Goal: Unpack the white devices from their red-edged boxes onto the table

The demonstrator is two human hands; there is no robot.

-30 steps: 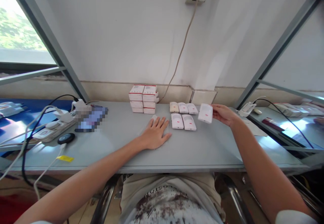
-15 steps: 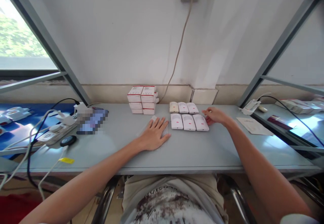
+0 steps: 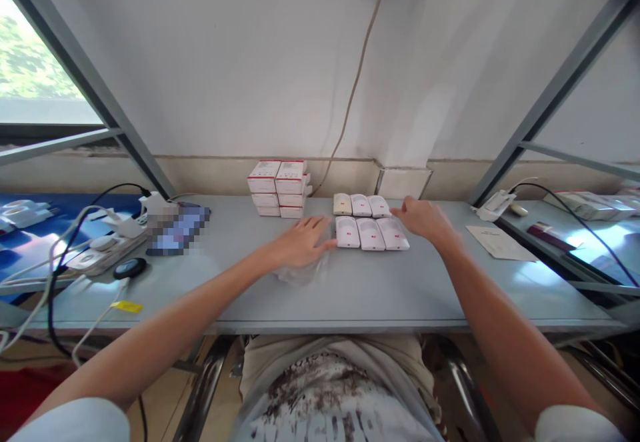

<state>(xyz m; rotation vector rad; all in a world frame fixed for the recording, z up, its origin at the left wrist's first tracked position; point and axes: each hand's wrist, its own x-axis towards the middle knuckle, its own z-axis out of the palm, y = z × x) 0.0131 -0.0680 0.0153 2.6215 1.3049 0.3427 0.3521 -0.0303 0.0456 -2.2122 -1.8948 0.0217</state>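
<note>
Several white sensor devices (image 3: 371, 234) lie in two rows on the grey table, the back-left one (image 3: 343, 203) more cream in tone. My left hand (image 3: 301, 241) is left of them, fingers spread, over a clear plastic bag (image 3: 299, 274); its thumb reaches close to the front-left device. At the right end of the back row is my right hand (image 3: 420, 217), its index finger pointing at the edge of the last device and the other fingers curled. Whether anything is between those fingers is hidden. Stacked white-and-red boxes (image 3: 277, 185) stand behind my left hand.
A phone (image 3: 179, 230), a power strip (image 3: 103, 252), a round black object (image 3: 130, 268) and cables are on the left. To the right lie a paper sheet (image 3: 500, 243) and a white adapter (image 3: 495, 205). Metal frame posts rise on both sides.
My left hand has lifted off the table a little, and more of the plastic bag shows. My right hand has shifted toward the back row's right end, its fingers more curled. The view has tilted slightly.
</note>
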